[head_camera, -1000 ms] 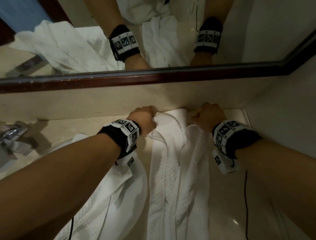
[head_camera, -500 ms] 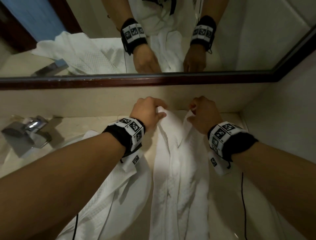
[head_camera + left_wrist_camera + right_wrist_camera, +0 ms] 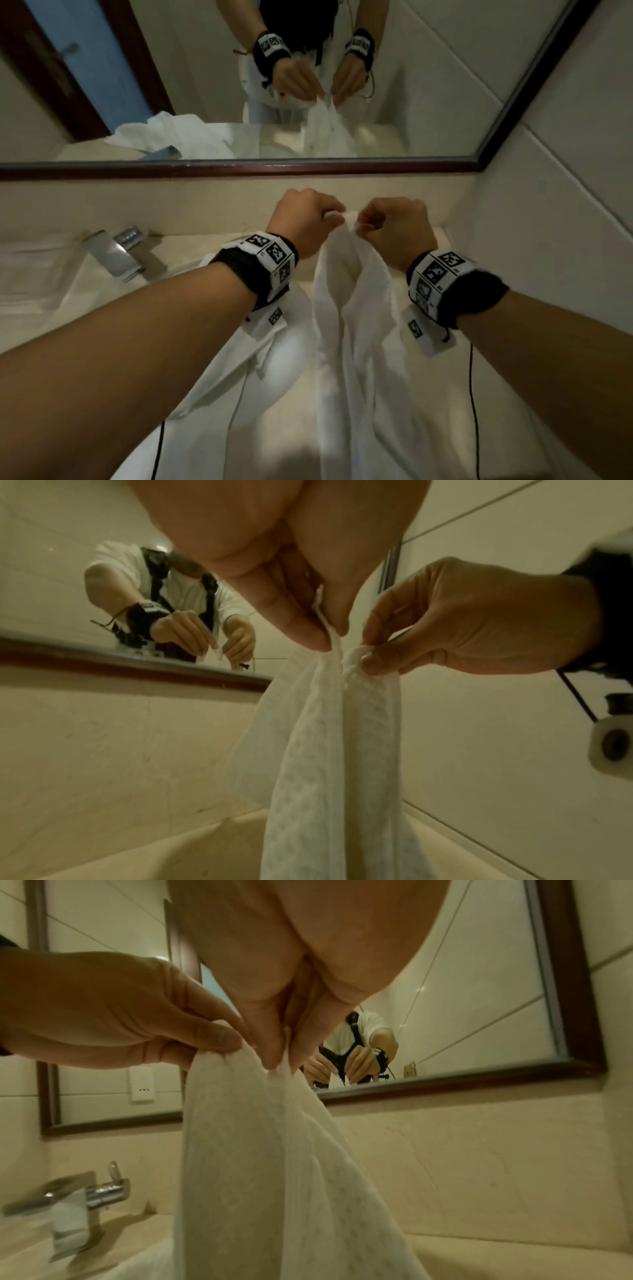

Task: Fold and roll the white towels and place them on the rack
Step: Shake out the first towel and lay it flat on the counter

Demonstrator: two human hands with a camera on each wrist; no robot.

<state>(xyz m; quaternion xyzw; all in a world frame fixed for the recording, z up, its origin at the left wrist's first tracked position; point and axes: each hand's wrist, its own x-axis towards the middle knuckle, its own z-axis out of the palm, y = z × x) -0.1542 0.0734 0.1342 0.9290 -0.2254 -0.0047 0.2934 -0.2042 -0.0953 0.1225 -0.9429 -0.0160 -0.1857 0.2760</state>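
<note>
A white textured towel (image 3: 356, 329) hangs in long folds from both hands above the beige counter (image 3: 421, 240). My left hand (image 3: 308, 222) pinches one top corner and my right hand (image 3: 390, 226) pinches the other, the two close together. The left wrist view shows the towel (image 3: 329, 750) dropping from my left hand (image 3: 325, 639), with the right hand (image 3: 373, 658) beside it. In the right wrist view the towel (image 3: 274, 1164) hangs from my right hand (image 3: 277, 1061), and the left hand (image 3: 219, 1045) grips the fold beside it. No rack is in view.
A second white towel (image 3: 246, 370) lies crumpled on the counter under my left arm. A chrome tap (image 3: 116, 250) stands at the left. A mirror with a dark wooden frame (image 3: 239, 168) runs along the back wall; a tiled wall (image 3: 548, 240) closes the right side.
Both hands have lifted the towel's top edge off the counter and drawn its corners close together, so it now hangs in folds.
</note>
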